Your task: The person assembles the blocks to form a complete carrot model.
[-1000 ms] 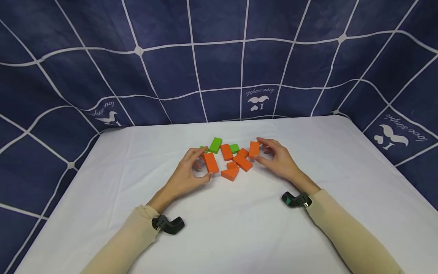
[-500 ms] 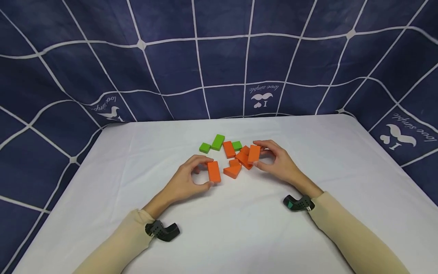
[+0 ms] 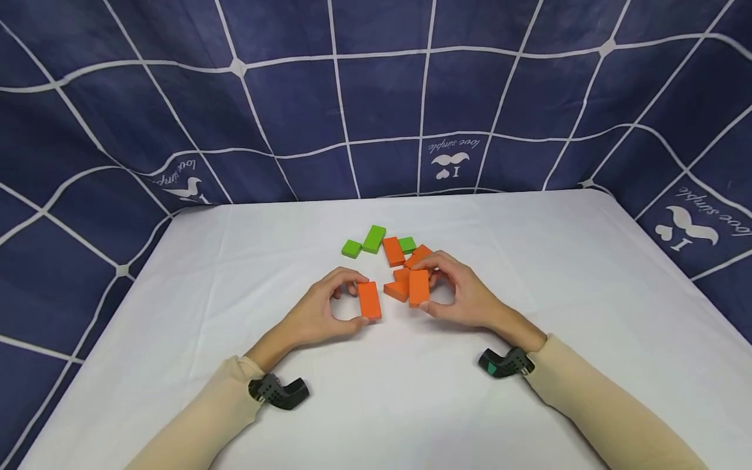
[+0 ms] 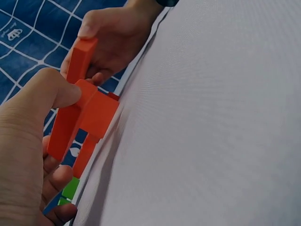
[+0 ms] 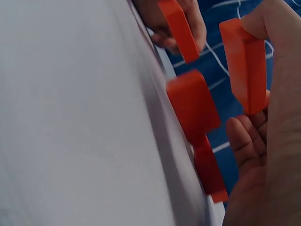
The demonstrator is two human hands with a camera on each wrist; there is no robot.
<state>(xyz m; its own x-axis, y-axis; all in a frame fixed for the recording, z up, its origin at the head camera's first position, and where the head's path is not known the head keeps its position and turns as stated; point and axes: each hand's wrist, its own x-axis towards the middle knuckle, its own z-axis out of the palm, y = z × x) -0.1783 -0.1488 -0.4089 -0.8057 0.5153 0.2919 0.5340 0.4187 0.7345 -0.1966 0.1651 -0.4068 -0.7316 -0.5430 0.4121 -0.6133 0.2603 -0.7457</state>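
L hand (image 3: 317, 312): 1 upright-held orange block (image 3: 369, 300), pinched lengthwise btwn thumb & fingers (image 3: 342, 275); spread set by block's length.
R hand (image 3: 466, 295): 1 sim. block (image 3: 419, 288), likewise pinched end to end, fingers parted by same amt.
Held pcs. kept apart, nr. each other.
Beyond, on white tabletop (image 3: 376, 405): loose orange blocks (image 3: 394, 252), clustered, partly hidden by R hand & its block; 3 green blocks (image 3: 374, 239), far side.
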